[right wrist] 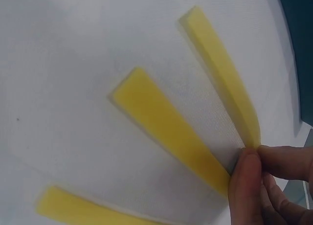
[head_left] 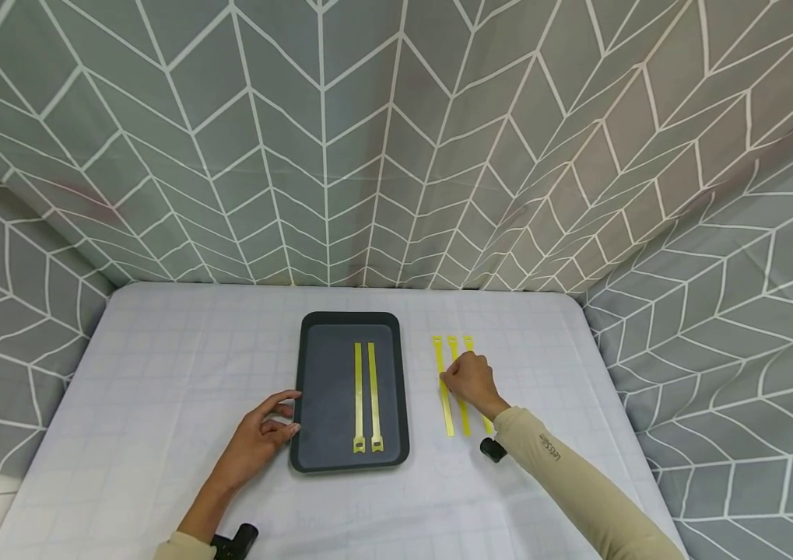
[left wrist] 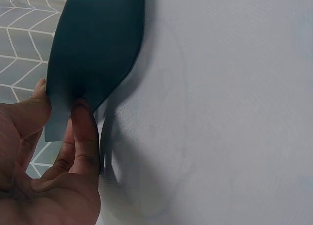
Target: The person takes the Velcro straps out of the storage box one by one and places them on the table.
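A dark rectangular tray (head_left: 326,389) lies mid-table with two yellow straps (head_left: 366,397) side by side in it. My left hand (head_left: 289,412) holds the tray's left rim; the left wrist view shows thumb and finger (left wrist: 85,132) pinching the rim of the tray (left wrist: 98,44). Right of the tray, three more yellow straps lie in a row on the cloth. My right hand (head_left: 447,379) pinches the leftmost strap (head_left: 447,416) near its middle. In the right wrist view the fingertips (right wrist: 252,161) grip that strap (right wrist: 222,71), and the other two straps (right wrist: 166,122) (right wrist: 73,210) lie flat.
A white gridded cloth (head_left: 158,373) covers the table. Grey chevron-patterned curtains (head_left: 396,140) close it in at the back and on both sides. Black wrist mounts (head_left: 492,449) (head_left: 235,540) show near my forearms.
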